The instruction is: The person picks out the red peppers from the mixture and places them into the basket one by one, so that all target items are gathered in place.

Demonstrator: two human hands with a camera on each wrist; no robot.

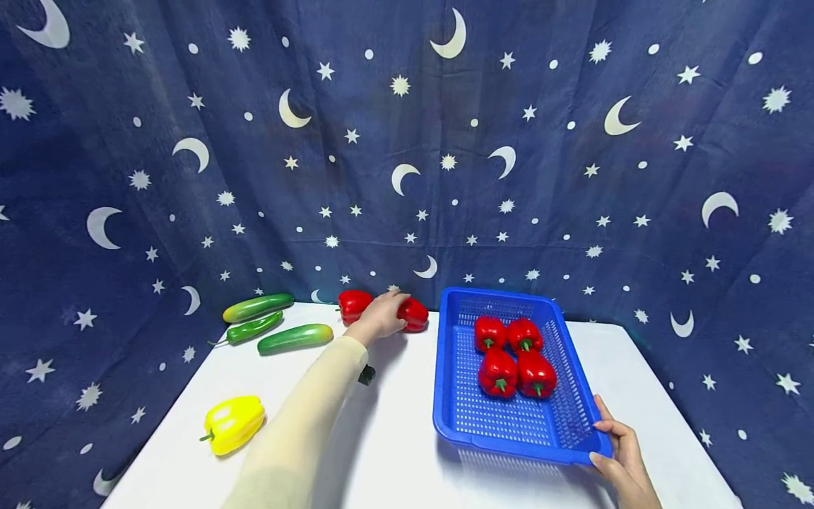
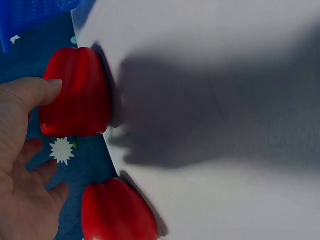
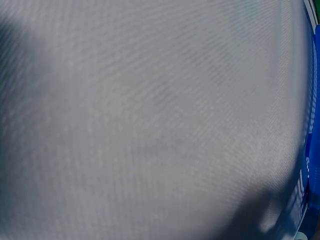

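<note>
At the table's far edge, my left hand (image 1: 381, 316) reaches over a red bell pepper (image 1: 413, 315). In the left wrist view the thumb lies against this pepper (image 2: 76, 92), while the other fingers are spread apart from it, loosely bent. A second red bell pepper (image 1: 354, 305) is just left of the hand. My right hand (image 1: 623, 452) grips the near right corner of a blue plastic basket (image 1: 445, 382), thumb at the rim and fingers along the outside. Several red bell peppers (image 1: 498, 372) sit grouped inside it. The right wrist view shows mostly white tabletop and a strip of the basket (image 3: 314, 130).
A yellow bell pepper (image 1: 233, 424) lies at the near left. Farther back are two cucumbers (image 1: 295, 338) and a green chili pepper (image 1: 254, 328). A small dark object (image 1: 366, 375) shows beside the left forearm. Behind the table hangs a blue star-patterned cloth (image 1: 381, 141).
</note>
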